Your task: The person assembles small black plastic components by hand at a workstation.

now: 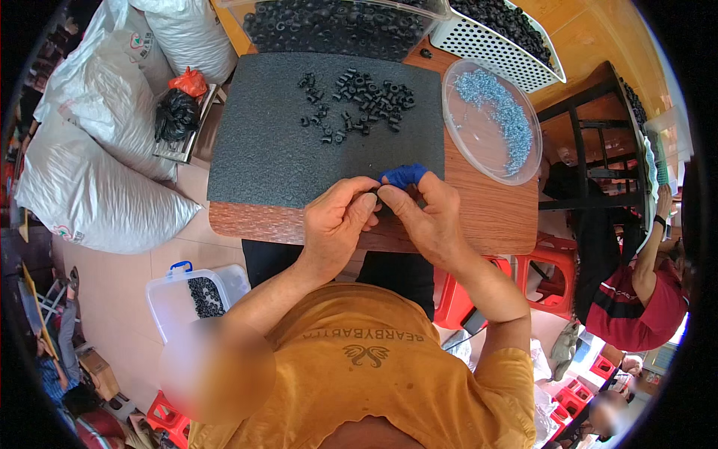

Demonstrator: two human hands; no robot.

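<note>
Hands: left hand (336,217) and right hand (426,217) meet over the near edge of the mat, thumbs and fingers pinched close on one small black moulded part (378,196), which sits between the two sets of fingertips. Blue cloth-like wrapping (404,174) covers the right index finger, presumably against rubbing.

Reason for hold: a two-sided pinch probably steadies so small a piece while both thumbs work on it.

Placement: beyond the hands, on a dark grey textured foam mat (262,150), lies a loose spread of short black tubular parts (374,97); likely put there for easy picking, the mat perhaps stopping them rolling. To the right of the hands, a round clear plastic tray (535,153) holds tiny pale-blue pieces (516,131), its rim presumably containing them within right-hand reach. Farther out, past the spread, a clear plastic bin (336,31) of black parts looks like bulk stock.

Orientation: held part mostly covered by fingers; its pointing direction and long axis cannot be told. Loose parts lie with axes in mixed directions.
</note>
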